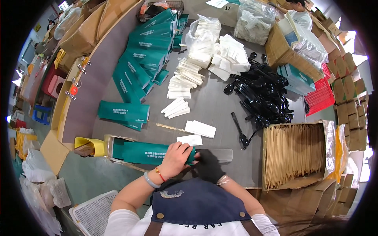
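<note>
My bare left hand presses on a long green printed paper sleeve, its fingers bent over the sleeve's right end. That sleeve lies on top of more green sleeves in a narrow open carton. My right hand, in a black glove, closes at the same end of the sleeve. What its fingers pinch is hidden. A flat clear plastic piece sticks out to the right of the glove. Just beyond my left fingers lie white folded packets and another white packet.
Fanned green sleeves cover the table's left side. White packets and a heap of black plastic spoons lie farther off. At right stands a carton of thin wooden sticks. A yellow container sits left.
</note>
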`<state>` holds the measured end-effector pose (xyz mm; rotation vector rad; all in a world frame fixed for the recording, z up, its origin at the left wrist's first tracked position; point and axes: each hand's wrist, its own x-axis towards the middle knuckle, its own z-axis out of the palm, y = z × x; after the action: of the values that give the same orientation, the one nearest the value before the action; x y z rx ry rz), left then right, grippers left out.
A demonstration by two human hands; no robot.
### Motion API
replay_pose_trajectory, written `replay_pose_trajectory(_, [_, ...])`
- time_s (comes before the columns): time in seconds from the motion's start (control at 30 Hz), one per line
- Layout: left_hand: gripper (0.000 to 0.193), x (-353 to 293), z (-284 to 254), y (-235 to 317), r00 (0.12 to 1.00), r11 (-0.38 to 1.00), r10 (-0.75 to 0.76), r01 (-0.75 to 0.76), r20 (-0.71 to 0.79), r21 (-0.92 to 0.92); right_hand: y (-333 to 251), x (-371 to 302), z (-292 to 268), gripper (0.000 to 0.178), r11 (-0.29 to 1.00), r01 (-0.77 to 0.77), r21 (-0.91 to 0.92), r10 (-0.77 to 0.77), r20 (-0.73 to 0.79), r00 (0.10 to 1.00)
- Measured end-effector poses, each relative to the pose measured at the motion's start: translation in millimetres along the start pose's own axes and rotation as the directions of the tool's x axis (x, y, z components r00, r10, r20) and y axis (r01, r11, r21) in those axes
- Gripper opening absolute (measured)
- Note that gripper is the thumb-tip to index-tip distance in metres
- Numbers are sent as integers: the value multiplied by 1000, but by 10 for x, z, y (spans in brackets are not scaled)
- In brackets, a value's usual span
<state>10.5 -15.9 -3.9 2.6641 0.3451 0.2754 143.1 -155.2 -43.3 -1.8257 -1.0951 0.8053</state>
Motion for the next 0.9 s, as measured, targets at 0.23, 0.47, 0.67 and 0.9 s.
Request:
replay_pose_trajectory(0.23, [37, 154, -151, 30, 959, 984, 103, -137, 263, 115, -220, 34, -455, 58, 767, 212, -605, -202, 86, 976])
replay_pose_trajectory(0.47, [28, 407, -1029, -618, 956, 992, 35, -68, 292, 105, -308, -76, -1003, 58, 767, -27, -641, -97, -157, 983])
replay_pose_trajectory(0.67, [64, -241, -247, -424, 918, 921, -371, 383, -138, 73, -351, -94, -894, 60, 744, 9, -668, -50, -42, 998])
replay_pose_trajectory(0.9, [89, -419, 128, -400, 819, 831, -556, 541, -144, -131, -422, -64, -842, 61, 697, 113, -708, -68, 91, 994])
